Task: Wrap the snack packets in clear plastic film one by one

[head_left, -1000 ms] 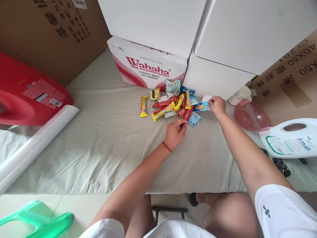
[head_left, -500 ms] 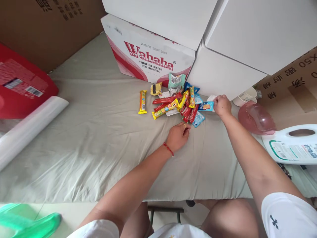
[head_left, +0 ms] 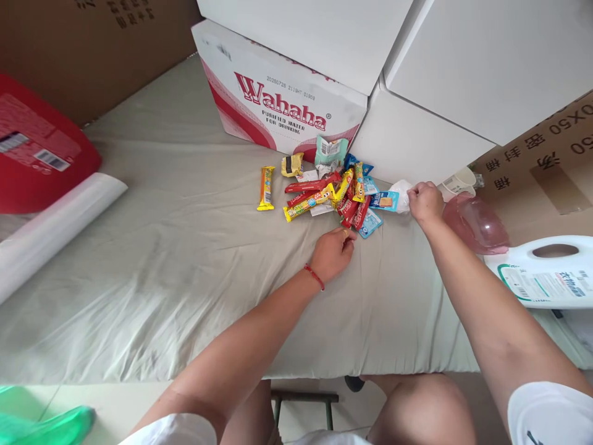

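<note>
My right hand (head_left: 425, 201) pinches the edge of a small whitish, see-through wrapper (head_left: 401, 195) at the right side of a snack pile. That wrapper lies against a blue snack packet (head_left: 385, 201). My left hand (head_left: 332, 253), with a red string bracelet at its wrist, rests on the cloth just in front of the pile. Its fingers are curled in, close to a light blue packet (head_left: 370, 223), and nothing shows in them. Red-wrapped bars (head_left: 312, 185), yellow candy sticks (head_left: 308, 204) and a mint-green packet (head_left: 330, 150) overlap in the pile. One yellow-orange stick (head_left: 266, 188) lies apart on the left.
Behind the pile stands a Wahaha water carton (head_left: 282, 93) beside white boxes (head_left: 430, 130). To the right are a pink translucent bowl (head_left: 477, 225), a white detergent bottle (head_left: 542, 272) and a cardboard box (head_left: 546, 167). A plastic roll (head_left: 60, 228) and red container (head_left: 41, 148) lie left.
My right hand has shifted a little to the right, and more of the whitish wrapper now shows beside it. My left hand stays in place. The view has tilted slightly.
</note>
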Motion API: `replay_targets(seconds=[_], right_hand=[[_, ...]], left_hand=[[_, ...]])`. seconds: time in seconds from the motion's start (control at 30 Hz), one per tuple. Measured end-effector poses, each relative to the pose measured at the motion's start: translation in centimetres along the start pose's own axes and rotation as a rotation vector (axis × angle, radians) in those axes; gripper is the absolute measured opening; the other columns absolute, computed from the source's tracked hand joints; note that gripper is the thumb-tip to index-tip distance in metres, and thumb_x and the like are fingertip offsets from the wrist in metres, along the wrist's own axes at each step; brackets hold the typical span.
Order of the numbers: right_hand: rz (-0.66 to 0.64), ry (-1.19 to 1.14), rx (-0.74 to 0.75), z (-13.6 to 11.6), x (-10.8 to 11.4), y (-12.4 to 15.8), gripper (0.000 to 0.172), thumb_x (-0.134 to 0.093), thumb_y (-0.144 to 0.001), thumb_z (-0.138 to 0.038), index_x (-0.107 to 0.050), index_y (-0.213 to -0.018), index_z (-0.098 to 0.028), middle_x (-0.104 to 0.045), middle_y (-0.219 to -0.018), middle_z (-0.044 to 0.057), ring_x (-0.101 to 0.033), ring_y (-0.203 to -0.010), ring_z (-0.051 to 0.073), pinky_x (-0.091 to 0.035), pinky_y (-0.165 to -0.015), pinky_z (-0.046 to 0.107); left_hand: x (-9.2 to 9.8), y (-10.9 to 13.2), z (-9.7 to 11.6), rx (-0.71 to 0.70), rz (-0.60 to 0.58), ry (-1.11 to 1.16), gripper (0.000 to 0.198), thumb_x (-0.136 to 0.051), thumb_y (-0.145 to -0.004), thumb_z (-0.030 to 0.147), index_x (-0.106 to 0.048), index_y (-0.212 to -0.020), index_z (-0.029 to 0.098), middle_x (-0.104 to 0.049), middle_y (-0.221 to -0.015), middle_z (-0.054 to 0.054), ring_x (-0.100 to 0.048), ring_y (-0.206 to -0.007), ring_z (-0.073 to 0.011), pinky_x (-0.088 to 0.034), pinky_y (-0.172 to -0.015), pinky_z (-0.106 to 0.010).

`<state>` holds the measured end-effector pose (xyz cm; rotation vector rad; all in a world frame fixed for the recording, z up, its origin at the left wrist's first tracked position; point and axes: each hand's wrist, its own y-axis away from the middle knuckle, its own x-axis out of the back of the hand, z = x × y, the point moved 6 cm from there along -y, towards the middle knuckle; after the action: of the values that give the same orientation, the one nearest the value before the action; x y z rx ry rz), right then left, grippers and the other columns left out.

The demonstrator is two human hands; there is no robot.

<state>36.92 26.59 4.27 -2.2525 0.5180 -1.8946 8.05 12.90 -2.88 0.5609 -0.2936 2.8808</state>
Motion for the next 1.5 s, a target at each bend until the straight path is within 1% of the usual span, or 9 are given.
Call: replay_targets(seconds=[0.17, 0.3, 0.43, 0.57, 0.77, 0.93, 1.13, 1.33, 1.5], right_hand=[[0.172, -0.084, -0.015, 1.9, 2.8, -0.1, 0.012, -0.054, -0.090, -0.029, -0.065, -0.089, -0.023, -0.070, -0.095, 0.012, -0.063, -0.097, 0.030, -0.051, -0.095, 0.048], [0.109, -0.134, -0.030, 1.5, 1.4, -0.6, 0.028, -0.069, -0.083, -0.038, -0.068, -0.105, -0.022, -0.069, -0.100, 0.010, -0.063, -0.101, 0.029, -0.051, -0.097, 0.048], [0.053, -0.141, -0.102, 0.0, -0.2, -0.8, 0.020, -0.070, -0.077, -0.033, -0.072, -0.093, -0.021, -0.063, -0.095, 0.008, -0.063, -0.092, 0.027, -0.052, -0.093, 0.047], [0.193, -0.192, 0.008, -1.1, 2.2, -0.1, 0.014, -0.063, -0.082, -0.030, -0.074, -0.087, -0.023, -0.065, -0.102, 0.010, -0.064, -0.101, 0.029, -0.051, -0.098, 0.047], [0.595, -0.953, -0.241, 1.5, 6.9, 6.0, 0.013, -0.068, -0.070, -0.032, -0.064, -0.081, -0.026, -0.060, -0.072, 0.000, -0.049, -0.056, 0.016, -0.045, -0.058, 0.035], [0.014, -1.468, -0.407, -4.5, 1.4, 13.5, 0.025, -0.077, -0.060, -0.036, -0.056, -0.069, -0.026, -0.051, -0.063, -0.006, -0.036, -0.047, 0.010, -0.026, -0.045, 0.024], [-0.141, -1.454, -0.392, -11.0, -2.0, 16.8, 0.025, -0.090, -0.056, -0.032, -0.071, -0.072, -0.027, -0.065, -0.069, -0.004, -0.045, -0.052, 0.011, -0.031, -0.045, 0.025], [-0.093, -1.293, -0.416, -6.8, 1.2, 18.5, 0.020, -0.088, -0.069, -0.035, -0.077, -0.082, -0.027, -0.060, -0.066, -0.005, -0.039, -0.049, 0.008, -0.030, -0.045, 0.024], [0.198, -1.219, -0.430, -1.6, 5.7, 16.4, 0.027, -0.089, -0.065, -0.034, -0.071, -0.080, -0.021, -0.057, -0.061, -0.006, -0.039, -0.048, 0.006, -0.031, -0.044, 0.020]], left_hand=[[0.1, -0.1, -0.1, -0.020, 0.059, 0.100, 0.022, -0.054, -0.089, 0.011, -0.073, -0.096, 0.019, -0.074, -0.089, -0.005, -0.066, -0.079, -0.0164, -0.053, -0.076, -0.028], [0.0, 0.0, 0.0, -0.008, 0.042, 0.073, 0.022, -0.054, -0.089, 0.010, -0.073, -0.096, 0.019, -0.074, -0.090, -0.005, -0.066, -0.077, -0.0162, -0.053, -0.074, -0.028], [-0.1, 0.1, 0.3, -0.017, -0.019, -0.033, 0.023, -0.054, -0.088, 0.009, -0.074, -0.097, 0.018, -0.076, -0.096, -0.007, -0.068, -0.081, -0.0187, -0.054, -0.079, -0.031], [-0.2, 0.1, 0.4, -0.010, -0.033, -0.042, 0.024, -0.054, -0.088, 0.010, -0.074, -0.097, 0.019, -0.077, -0.098, -0.007, -0.070, -0.084, -0.0202, -0.055, -0.081, -0.032], [0.4, -0.1, 0.7, -0.009, 0.045, 0.242, 0.020, -0.054, -0.092, 0.013, -0.073, -0.096, 0.018, -0.074, -0.094, -0.006, -0.067, -0.081, -0.0163, -0.053, -0.078, -0.029], [0.0, -0.1, 1.7, 0.019, -0.098, 0.590, 0.031, -0.053, -0.102, 0.044, -0.069, -0.105, 0.017, -0.069, -0.090, -0.004, -0.061, -0.069, -0.0120, -0.051, -0.063, -0.024], [-1.4, -0.3, 1.2, 0.144, -0.155, 0.811, 0.043, -0.074, -0.090, 0.048, -0.058, -0.117, 0.018, -0.066, -0.095, -0.004, -0.061, -0.069, -0.0127, -0.048, -0.056, -0.024], [-1.0, -1.1, -0.5, 0.150, 0.019, 0.816, 0.031, -0.083, -0.080, 0.036, -0.060, -0.091, 0.019, -0.057, -0.084, 0.003, -0.054, -0.076, -0.0098, -0.047, -0.071, -0.022], [-0.4, -1.0, -0.2, 0.187, -0.025, 0.871, 0.041, -0.090, -0.072, 0.044, -0.065, -0.091, 0.018, -0.058, -0.081, 0.003, -0.050, -0.075, -0.0102, -0.042, -0.071, -0.024]])
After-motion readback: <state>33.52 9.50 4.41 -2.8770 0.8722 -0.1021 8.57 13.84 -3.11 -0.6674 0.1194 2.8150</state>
